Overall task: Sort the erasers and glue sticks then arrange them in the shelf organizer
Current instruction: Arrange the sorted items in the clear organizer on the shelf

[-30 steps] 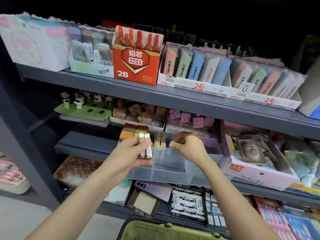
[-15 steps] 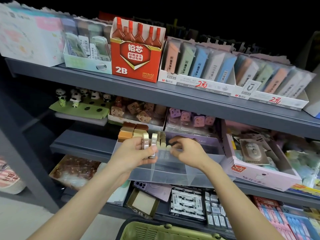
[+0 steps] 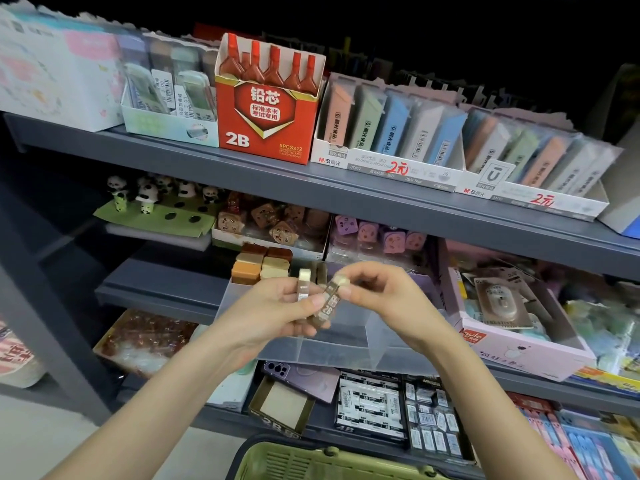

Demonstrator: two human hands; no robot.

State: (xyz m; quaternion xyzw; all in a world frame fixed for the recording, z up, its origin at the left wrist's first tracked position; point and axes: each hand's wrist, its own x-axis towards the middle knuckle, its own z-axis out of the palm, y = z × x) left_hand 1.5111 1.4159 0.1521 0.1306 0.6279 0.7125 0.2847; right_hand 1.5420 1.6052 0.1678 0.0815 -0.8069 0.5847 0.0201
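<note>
I see the brown-wrapped eraser (image 3: 328, 303) tilted toward one o'clock. The right hand (image 3: 384, 292) pinches its cream tip, and the curled left hand (image 3: 277, 308) grips its lower end beside an upright eraser (image 3: 304, 282). Both are in front of the clear organizer (image 3: 346, 344), with stacked erasers (image 3: 259, 265) at its eleven o'clock.

Translucent, frosted plastic organizer (image 3: 332, 344) on a matt grey metal shelf (image 3: 346, 188); glossy red cardboard box (image 3: 266, 123) above; green ribbed plastic basket (image 3: 294, 462) below.
</note>
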